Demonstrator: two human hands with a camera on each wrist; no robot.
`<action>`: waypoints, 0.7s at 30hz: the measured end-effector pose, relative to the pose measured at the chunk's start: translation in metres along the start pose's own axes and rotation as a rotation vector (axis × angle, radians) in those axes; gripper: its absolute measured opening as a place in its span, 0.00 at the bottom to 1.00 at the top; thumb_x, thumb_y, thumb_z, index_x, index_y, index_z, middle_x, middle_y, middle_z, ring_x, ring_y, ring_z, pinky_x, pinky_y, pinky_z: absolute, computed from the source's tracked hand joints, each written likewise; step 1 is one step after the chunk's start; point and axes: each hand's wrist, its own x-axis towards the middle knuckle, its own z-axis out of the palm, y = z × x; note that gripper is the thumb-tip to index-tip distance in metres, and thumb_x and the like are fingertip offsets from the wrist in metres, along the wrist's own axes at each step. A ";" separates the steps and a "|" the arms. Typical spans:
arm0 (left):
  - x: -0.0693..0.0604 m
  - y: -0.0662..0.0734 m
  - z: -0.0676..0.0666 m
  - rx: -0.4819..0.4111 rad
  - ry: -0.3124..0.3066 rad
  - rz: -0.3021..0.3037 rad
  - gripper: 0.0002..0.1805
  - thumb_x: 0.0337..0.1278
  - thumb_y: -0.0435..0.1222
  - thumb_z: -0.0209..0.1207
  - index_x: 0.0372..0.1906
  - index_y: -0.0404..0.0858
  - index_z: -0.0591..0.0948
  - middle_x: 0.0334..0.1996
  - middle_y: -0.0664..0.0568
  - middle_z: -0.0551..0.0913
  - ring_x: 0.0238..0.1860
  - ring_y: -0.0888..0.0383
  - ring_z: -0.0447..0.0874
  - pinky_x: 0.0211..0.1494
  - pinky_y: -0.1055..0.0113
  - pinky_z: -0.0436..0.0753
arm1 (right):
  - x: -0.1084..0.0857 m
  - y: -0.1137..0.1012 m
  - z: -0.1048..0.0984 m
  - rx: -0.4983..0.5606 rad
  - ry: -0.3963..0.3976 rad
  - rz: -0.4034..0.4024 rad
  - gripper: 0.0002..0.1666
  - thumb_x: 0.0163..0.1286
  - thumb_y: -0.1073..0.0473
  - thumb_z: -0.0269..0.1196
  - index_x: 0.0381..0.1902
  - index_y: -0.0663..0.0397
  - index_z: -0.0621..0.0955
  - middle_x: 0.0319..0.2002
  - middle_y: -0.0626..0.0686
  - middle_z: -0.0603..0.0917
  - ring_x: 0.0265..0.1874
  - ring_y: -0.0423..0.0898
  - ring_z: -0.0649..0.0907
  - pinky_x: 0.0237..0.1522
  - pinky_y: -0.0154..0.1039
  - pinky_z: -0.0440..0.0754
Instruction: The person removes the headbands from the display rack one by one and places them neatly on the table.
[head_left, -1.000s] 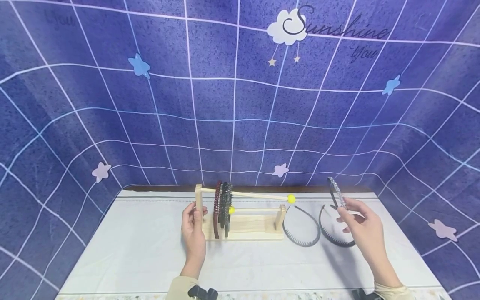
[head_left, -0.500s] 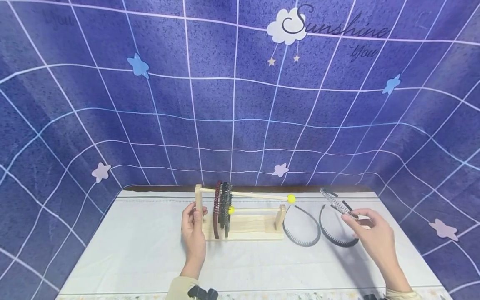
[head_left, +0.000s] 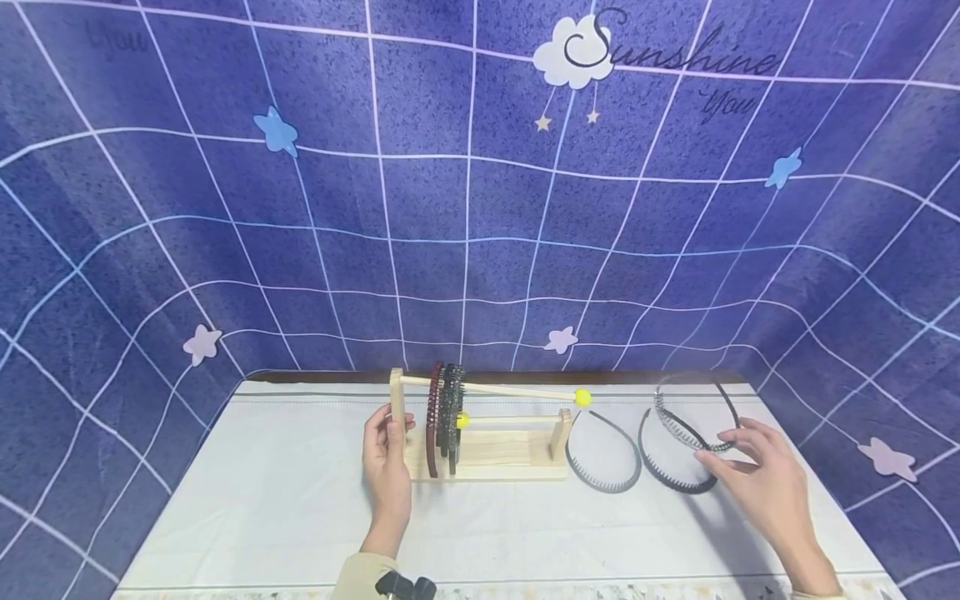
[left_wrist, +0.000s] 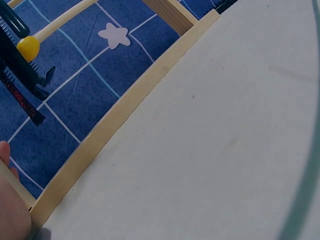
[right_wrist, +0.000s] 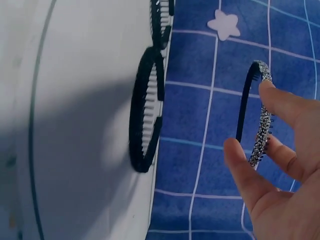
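Observation:
My right hand (head_left: 772, 487) pinches a headband (right_wrist: 263, 132) with silver glitter and inner teeth, raised above the table's right side. Its ends point up and away in the head view. At the middle, my left hand (head_left: 387, 471) grips the left post (head_left: 398, 404) of a wooden headband stand (head_left: 517, 450). Several headbands hang bunched at the left end of its upper rod (head_left: 517, 390): a dark red one (head_left: 432, 437) outermost, then black ones (head_left: 452, 400). Yellow balls cap the rods, one ball (head_left: 582, 397) at the upper rod's right end.
Two dark toothed headbands lie right of the stand: one headband (head_left: 607, 488) close to it, another headband (head_left: 675, 485) partly under the raised one. A white cloth (head_left: 285, 500) covers the table. Blue grid fabric (head_left: 420, 208) rises behind and at both sides.
My right hand has moved a little right and toward me, turning the glittery headband from nearly edge-on to a visible open loop. My left hand and the stand stay put.

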 end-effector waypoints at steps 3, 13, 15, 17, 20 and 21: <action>0.000 0.000 0.000 -0.007 0.000 0.003 0.20 0.93 0.39 0.46 0.75 0.36 0.73 0.54 0.50 0.86 0.59 0.56 0.86 0.70 0.73 0.79 | 0.000 0.008 -0.006 0.012 -0.021 -0.002 0.27 0.58 0.61 0.88 0.50 0.64 0.88 0.71 0.72 0.77 0.34 0.15 0.81 0.36 0.15 0.82; 0.000 0.001 0.001 -0.007 0.004 0.000 0.20 0.94 0.39 0.46 0.75 0.36 0.73 0.54 0.50 0.86 0.59 0.56 0.86 0.70 0.73 0.79 | 0.003 0.035 -0.025 0.045 -0.061 0.036 0.27 0.63 0.61 0.85 0.54 0.66 0.86 0.72 0.74 0.75 0.39 0.13 0.82 0.41 0.16 0.84; 0.000 0.001 0.001 -0.007 0.005 0.001 0.20 0.94 0.38 0.46 0.75 0.36 0.73 0.54 0.49 0.86 0.59 0.56 0.86 0.71 0.72 0.79 | 0.003 0.043 -0.029 0.047 -0.070 0.046 0.27 0.63 0.61 0.85 0.54 0.67 0.85 0.74 0.72 0.75 0.40 0.13 0.83 0.42 0.16 0.83; -0.001 0.001 0.001 -0.003 0.005 -0.002 0.20 0.94 0.39 0.46 0.75 0.36 0.73 0.55 0.49 0.86 0.60 0.55 0.86 0.71 0.72 0.79 | 0.004 0.052 -0.034 0.040 -0.086 0.049 0.28 0.64 0.61 0.85 0.56 0.66 0.85 0.77 0.64 0.76 0.40 0.13 0.83 0.42 0.16 0.83; 0.000 0.001 0.001 -0.002 0.003 -0.009 0.20 0.94 0.39 0.46 0.75 0.37 0.73 0.55 0.48 0.85 0.60 0.53 0.86 0.71 0.73 0.79 | 0.003 0.066 -0.042 -0.001 -0.108 0.041 0.28 0.64 0.58 0.85 0.56 0.64 0.85 0.78 0.41 0.75 0.40 0.12 0.82 0.41 0.13 0.80; 0.000 0.001 0.001 -0.005 -0.001 -0.010 0.20 0.94 0.39 0.46 0.76 0.37 0.73 0.55 0.47 0.85 0.61 0.52 0.85 0.71 0.73 0.79 | 0.003 0.071 -0.044 -0.005 -0.116 0.038 0.28 0.64 0.58 0.85 0.56 0.63 0.85 0.76 0.33 0.74 0.40 0.12 0.82 0.40 0.13 0.80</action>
